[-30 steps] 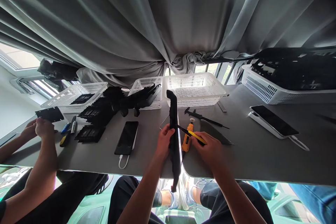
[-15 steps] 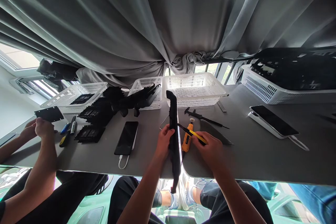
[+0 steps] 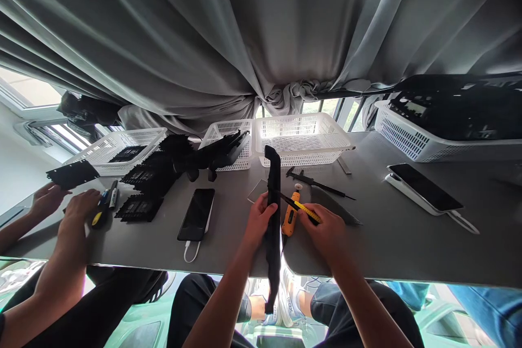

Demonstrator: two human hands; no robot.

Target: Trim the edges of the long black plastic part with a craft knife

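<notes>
My left hand (image 3: 260, 218) grips a long black plastic part (image 3: 273, 228) that stands on edge across the near edge of the grey table (image 3: 391, 244). My right hand (image 3: 324, 231) holds a yellow and black utility knife (image 3: 302, 209), its tip against the part. An orange tool (image 3: 289, 217) lies on the table just between my hands.
A co-worker's hands (image 3: 77, 209) at the left hold a flat black part (image 3: 71, 173) and touch markers. White baskets (image 3: 302, 138) stand at the back. A phone (image 3: 198, 213) on a cable lies left of me, another phone (image 3: 424, 187) at the right, black calipers (image 3: 318, 182) behind.
The long black part has tilted and shifted slightly right in my left hand. The co-worker's near hand moved right onto the markers, and the flat black part rose a little.
</notes>
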